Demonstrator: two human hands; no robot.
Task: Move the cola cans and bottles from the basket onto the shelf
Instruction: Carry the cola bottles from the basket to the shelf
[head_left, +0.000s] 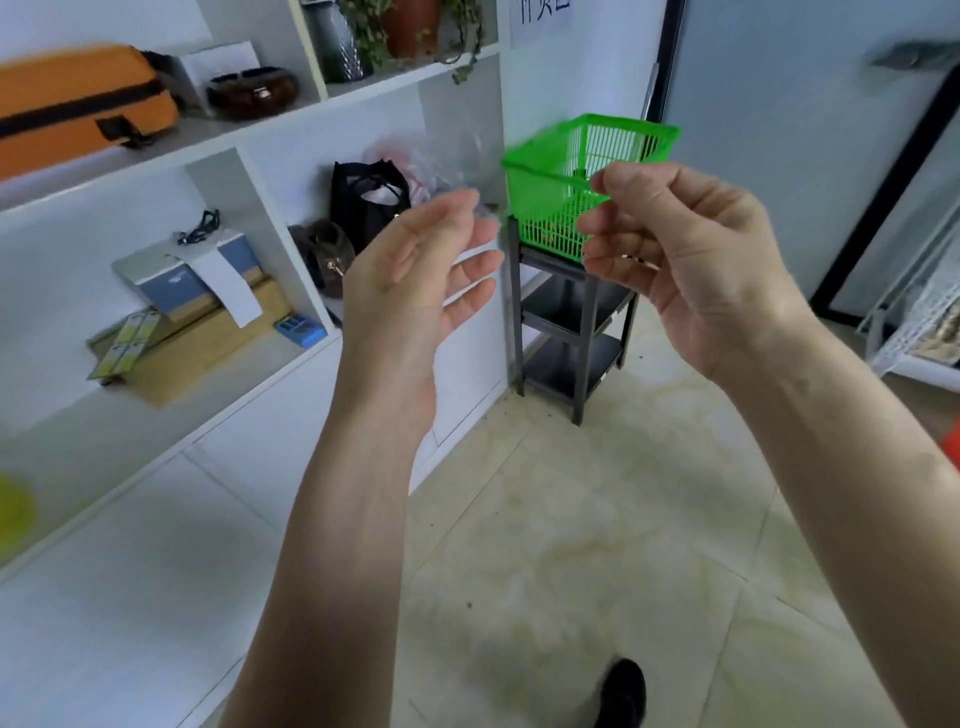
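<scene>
**Status: hands empty, basket not reached, no cola on the shelf that I can see**

Both hands up mid-frame, holding nothing. Left hand is open, fingers loosely spread, palm turned inward. Right hand is half-curled, fingers bent toward the palm, not closed on anything.

Green basket at 1 o'clock, on top of a dark stand, partly hidden behind the right hand. Something reddish shows low through the mesh; can't tell if cans or bottles.

White shelf at 10 o'clock holds boxes and bags, no cola visible. My read: transfer either just starting or between trips.
</scene>
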